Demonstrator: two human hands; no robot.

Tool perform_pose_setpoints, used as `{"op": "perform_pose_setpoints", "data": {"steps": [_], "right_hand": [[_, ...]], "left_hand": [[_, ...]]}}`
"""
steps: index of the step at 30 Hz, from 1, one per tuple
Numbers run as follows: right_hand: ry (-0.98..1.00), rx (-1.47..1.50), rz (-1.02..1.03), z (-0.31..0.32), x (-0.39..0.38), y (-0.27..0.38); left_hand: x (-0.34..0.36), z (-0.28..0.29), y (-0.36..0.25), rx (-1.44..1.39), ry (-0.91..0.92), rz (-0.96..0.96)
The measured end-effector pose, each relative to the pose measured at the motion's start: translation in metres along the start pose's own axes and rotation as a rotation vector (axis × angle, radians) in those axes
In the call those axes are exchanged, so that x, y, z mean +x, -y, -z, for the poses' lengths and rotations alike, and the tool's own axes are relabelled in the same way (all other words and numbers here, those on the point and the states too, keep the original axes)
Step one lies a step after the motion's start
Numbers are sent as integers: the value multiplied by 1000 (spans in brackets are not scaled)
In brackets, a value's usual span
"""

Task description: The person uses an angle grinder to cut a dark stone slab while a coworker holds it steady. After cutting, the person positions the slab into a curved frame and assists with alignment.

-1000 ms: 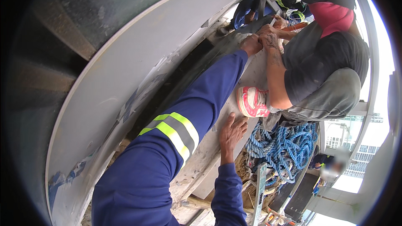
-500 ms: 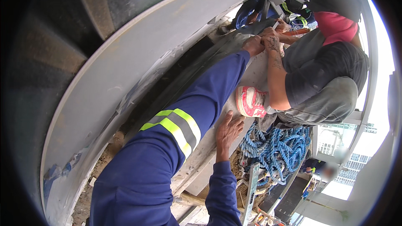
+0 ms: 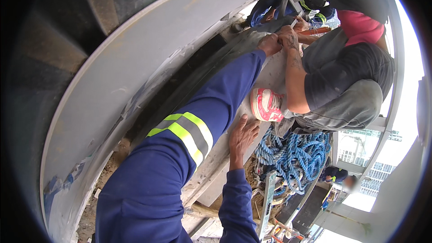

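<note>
My left arm, in a blue sleeve with a reflective band, reaches far forward along the pale ledge. At its end my left hand is closed at the edge of a dark grey sheet; what its fingers hold is hidden. Right beside it are the hands of a crouching co-worker, close enough to seem to touch mine. My right hand rests flat on the ledge, fingers apart and holding nothing, just short of the co-worker's pink and white shoe.
A curved grey panel rises along the left. Tangled blue rope lies right of my right hand, beside a metal bar. The co-worker crouches at the right near a frame. Another person is farther off.
The whole view has shifted slightly, moving most things a little to the left. Both my hands keep their places, the left by the co-worker's hands and the right on the ledge.
</note>
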State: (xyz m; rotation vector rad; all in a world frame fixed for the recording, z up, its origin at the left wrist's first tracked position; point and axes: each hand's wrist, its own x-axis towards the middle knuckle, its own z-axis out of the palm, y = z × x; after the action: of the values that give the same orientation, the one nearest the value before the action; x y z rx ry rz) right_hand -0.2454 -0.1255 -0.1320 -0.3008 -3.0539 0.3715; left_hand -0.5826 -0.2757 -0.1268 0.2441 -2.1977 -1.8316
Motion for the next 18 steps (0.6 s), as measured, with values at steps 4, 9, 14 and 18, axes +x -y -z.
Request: {"op": "perform_pose_setpoints", "data": {"steps": [4,9,14,18], "right_hand": [[1,-13,10,2,-1,2],[7,-9,-5,1,-1,1],[23,29,0,9,-4,9],[2,5,12,4,-2,6]], "left_hand": [[-4,2,-1,-47,-11,-27],[-7,6,-6,-17,2,2],[-9,7,-7,-30,13,-12],[-6,7,-3,-22,28,-2]]}}
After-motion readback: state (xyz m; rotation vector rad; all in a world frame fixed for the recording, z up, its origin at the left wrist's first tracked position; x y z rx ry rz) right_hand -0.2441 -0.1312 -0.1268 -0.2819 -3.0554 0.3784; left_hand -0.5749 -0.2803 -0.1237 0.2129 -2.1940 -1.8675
